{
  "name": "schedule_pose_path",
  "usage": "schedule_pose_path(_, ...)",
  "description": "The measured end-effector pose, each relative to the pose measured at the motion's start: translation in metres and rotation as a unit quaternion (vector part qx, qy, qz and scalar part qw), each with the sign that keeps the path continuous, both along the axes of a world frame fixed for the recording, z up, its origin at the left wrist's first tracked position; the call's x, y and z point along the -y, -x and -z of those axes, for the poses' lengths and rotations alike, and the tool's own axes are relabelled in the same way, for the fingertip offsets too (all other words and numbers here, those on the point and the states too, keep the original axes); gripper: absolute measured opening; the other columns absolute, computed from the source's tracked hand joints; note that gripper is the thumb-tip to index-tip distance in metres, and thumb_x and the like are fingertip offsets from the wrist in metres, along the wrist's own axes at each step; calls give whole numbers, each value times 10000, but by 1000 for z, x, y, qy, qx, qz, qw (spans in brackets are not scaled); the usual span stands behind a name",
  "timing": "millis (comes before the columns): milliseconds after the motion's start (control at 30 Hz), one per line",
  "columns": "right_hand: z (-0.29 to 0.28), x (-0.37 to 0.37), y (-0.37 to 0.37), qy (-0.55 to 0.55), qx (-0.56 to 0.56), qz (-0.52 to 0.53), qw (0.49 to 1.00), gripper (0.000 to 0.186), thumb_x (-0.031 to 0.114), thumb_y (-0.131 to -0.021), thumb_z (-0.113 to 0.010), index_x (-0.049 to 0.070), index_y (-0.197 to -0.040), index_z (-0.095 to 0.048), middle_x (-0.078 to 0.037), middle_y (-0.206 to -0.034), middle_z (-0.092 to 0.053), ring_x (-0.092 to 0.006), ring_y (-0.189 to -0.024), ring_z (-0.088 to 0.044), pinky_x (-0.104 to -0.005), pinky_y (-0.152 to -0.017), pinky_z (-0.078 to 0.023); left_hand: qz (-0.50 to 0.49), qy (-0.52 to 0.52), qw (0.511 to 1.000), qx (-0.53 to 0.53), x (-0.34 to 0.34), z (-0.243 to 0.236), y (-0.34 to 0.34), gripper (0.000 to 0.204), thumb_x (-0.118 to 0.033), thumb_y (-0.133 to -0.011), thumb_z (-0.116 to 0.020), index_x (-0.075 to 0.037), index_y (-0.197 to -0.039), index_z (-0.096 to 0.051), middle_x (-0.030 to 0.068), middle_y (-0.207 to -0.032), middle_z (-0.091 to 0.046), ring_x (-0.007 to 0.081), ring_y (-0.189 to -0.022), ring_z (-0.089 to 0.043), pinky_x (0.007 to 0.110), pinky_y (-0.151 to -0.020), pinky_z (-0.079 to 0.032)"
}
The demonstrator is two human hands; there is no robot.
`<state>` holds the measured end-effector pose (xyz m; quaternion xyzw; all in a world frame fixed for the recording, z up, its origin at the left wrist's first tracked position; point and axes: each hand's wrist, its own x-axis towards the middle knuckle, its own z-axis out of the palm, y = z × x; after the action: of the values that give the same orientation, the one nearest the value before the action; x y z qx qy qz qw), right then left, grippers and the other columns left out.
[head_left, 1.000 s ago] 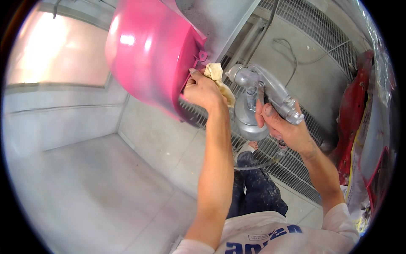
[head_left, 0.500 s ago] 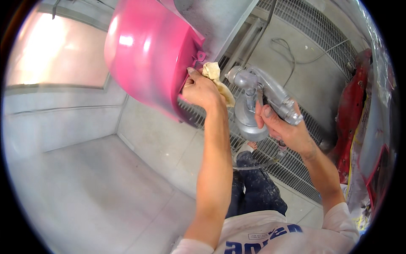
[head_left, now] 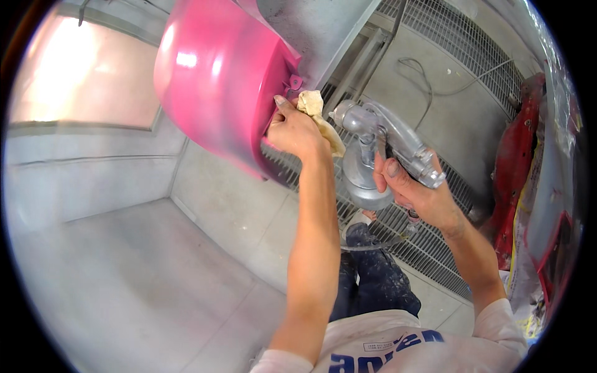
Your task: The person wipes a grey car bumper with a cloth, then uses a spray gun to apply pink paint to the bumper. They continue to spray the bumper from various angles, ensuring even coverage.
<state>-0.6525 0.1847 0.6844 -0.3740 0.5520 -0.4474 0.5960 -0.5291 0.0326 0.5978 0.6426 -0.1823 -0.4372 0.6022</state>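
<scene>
Glossy pink paint covers a large curved panel [head_left: 214,87], which looks like a vehicle body part, at the upper left. My left hand [head_left: 295,129] is closed at the panel's right edge, below a small pink tab with a hole. A crumpled cream-coloured cloth [head_left: 311,102] sticks out from that hand, and its lower end hangs beside my wrist. The curled fingertips are hidden at the edge. In my right hand [head_left: 415,188] is a metal spray gun [head_left: 364,121] with a round cup below, its nozzle pointing left toward the cloth.
Floor gratings [head_left: 429,248] run under and beyond my hands. A thin hose [head_left: 429,84] lies curled on the grey floor. Red painted parts [head_left: 517,168] and clear plastic sheeting stand at the right. A bright window [head_left: 81,74] is in the left wall.
Hardly anything differs. The spray gun and my right hand have shifted very slightly; my left hand stays at the panel's edge with the cloth.
</scene>
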Motion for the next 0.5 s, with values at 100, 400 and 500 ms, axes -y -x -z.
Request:
schedule_pose_path(100, 5, -4, -1, 12, 5, 4, 1000, 497, 510, -964, -673, 21, -1021, -604, 14, -729, -572, -39, -610, -518, -218, -469, -428, -8, 2, 1000, -4, 2, 6, 0, 391, -231, -1051, -592, 57, -800, -674, 102, -759, -687, 164, -648, -609, 335, -612, -513)
schedule_pose_path(400, -1, -7, -1, 3, -1, 12, 1000, 482, 499, -975, -661, 21, -966, -604, 19, -713, -562, -42, -591, -500, -221, -474, -401, -13, 11, 1000, -5, 5, 9, -1, 352, -184, -1041, -591, 52, -792, -668, 96, -767, -689, 165, -668, -614, 345, -623, -511)
schedule_pose_path(500, 7, -9, -1, 37, -19, 16, 999, 483, 495, -984, -647, 17, -934, -605, 23, -688, -549, -41, -576, -494, -216, -467, -393, -18, 48, 998, -33, 1, 19, -6, 368, -210, -1038, -600, 37, -772, -665, 78, -755, -676, 142, -663, -590, 321, -623, -491)
